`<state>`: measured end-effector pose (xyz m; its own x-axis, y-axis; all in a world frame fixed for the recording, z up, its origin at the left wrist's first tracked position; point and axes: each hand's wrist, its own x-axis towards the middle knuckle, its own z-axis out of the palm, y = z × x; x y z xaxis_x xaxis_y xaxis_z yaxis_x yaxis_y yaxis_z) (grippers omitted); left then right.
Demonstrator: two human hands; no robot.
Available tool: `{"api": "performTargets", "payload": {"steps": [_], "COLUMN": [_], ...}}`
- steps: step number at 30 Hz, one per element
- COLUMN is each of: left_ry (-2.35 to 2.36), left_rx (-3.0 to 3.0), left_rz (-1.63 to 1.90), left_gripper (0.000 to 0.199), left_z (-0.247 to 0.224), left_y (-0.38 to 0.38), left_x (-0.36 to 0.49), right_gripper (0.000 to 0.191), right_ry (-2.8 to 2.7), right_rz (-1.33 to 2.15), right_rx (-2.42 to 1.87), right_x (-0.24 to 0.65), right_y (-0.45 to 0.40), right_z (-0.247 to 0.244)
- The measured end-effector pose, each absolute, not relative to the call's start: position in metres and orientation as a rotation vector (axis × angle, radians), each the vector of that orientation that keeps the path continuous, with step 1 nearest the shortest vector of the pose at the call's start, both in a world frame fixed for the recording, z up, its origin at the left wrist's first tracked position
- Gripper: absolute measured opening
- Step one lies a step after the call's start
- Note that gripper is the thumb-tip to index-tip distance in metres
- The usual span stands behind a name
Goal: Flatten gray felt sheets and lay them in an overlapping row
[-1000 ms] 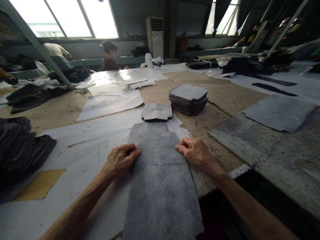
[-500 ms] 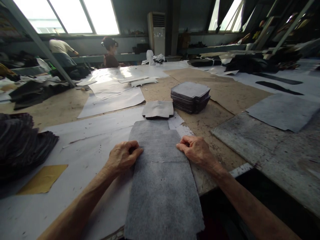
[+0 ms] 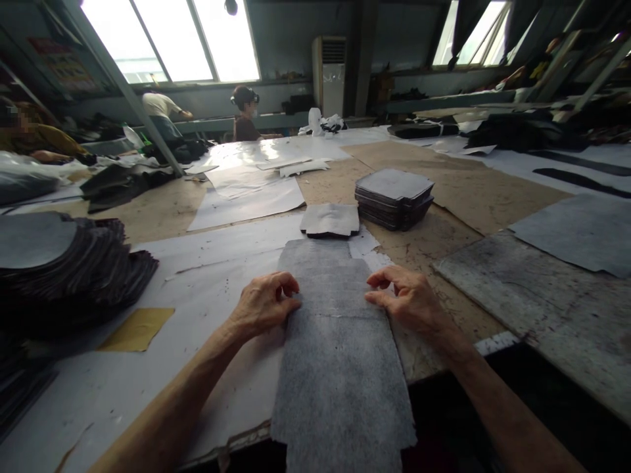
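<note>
A long row of overlapping grey fabric pieces (image 3: 345,355) runs from the table's near edge toward the middle. At its left edge is my left hand (image 3: 269,302), with thumb and curled fingers a little apart and nothing visible between them. Opposite, my right hand (image 3: 407,299) is at the right edge, its thumb and fingertips apart and holding nothing. Just beyond the row lies a small stack of light grey pieces (image 3: 330,218) with dark undersides. A taller stack of grey pieces (image 3: 394,197) stands behind it to the right.
Large dark stacks (image 3: 113,263) stand at the left, near a yellow sheet (image 3: 138,330). White paper (image 3: 211,276) covers the table's left part. A speckled board (image 3: 522,295) lies at the right. Other people (image 3: 245,115) are in the background.
The view has swung left, so things appear farther right. The thumb and fingers of my right hand have parted from their pinch, and those of my left hand have loosened.
</note>
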<state>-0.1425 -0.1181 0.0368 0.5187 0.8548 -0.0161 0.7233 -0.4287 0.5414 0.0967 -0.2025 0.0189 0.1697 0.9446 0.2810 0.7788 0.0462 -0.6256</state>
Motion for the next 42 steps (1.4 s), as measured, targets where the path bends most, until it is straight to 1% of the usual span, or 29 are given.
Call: {"api": "performTargets", "payload": {"steps": [3,5,9,12,14,18,21,25,28,34,38,42], "left_ry": [1.285,1.266,1.249,1.285,1.297,1.295,1.269,1.293,1.309,1.279,1.262,1.242], "left_rx": [2.248,2.279,2.286,2.240,2.195,2.213,2.256,2.240,2.220,2.219,2.168,2.118], "left_rz": [0.416,0.466,0.368,0.293,0.309,0.439,0.403,0.306,0.234,0.174,0.190,0.216], "left_gripper": [0.022,0.028,0.020,0.019,0.022,0.036,0.029,0.017,0.008,0.024,0.023,0.022], "left_z": [0.034,0.034,0.035,0.037,0.037,0.036,0.037,0.039,0.040,0.041,0.040,0.038], "left_y": [-0.117,-0.117,-0.118,-0.118,-0.117,-0.118,-0.120,-0.120,-0.118,-0.116,-0.115,-0.114], "left_x": [-0.143,-0.143,-0.143,-0.143,-0.142,-0.142,-0.141,-0.140,-0.141,-0.143,-0.143,-0.144], "right_gripper": [0.017,0.019,0.016,0.014,0.015,0.017,0.020,0.013,0.011,0.017,0.021,0.019], "right_ry": [-1.689,-1.693,-1.639,-1.556,-1.527,-1.614,-1.601,-1.543,-1.520,-1.434,-1.410,-1.385], "right_rz": [0.356,0.388,0.478,0.558,0.559,0.465,0.528,0.640,0.638,0.608,0.595,0.610], "right_rx": [-1.867,-1.933,-2.069,-2.144,-2.139,-2.030,-2.014,-2.078,-2.078,-2.129,-2.184,-2.214], "right_x": [0.095,0.092,0.087,0.085,0.085,0.085,0.085,0.086,0.088,0.089,0.087,0.087], "right_y": [-0.203,-0.203,-0.202,-0.201,-0.201,-0.202,-0.200,-0.198,-0.199,-0.203,-0.202,-0.198], "right_z": [0.020,0.022,0.030,0.033,0.034,0.032,0.031,0.030,0.029,0.032,0.033,0.031]}}
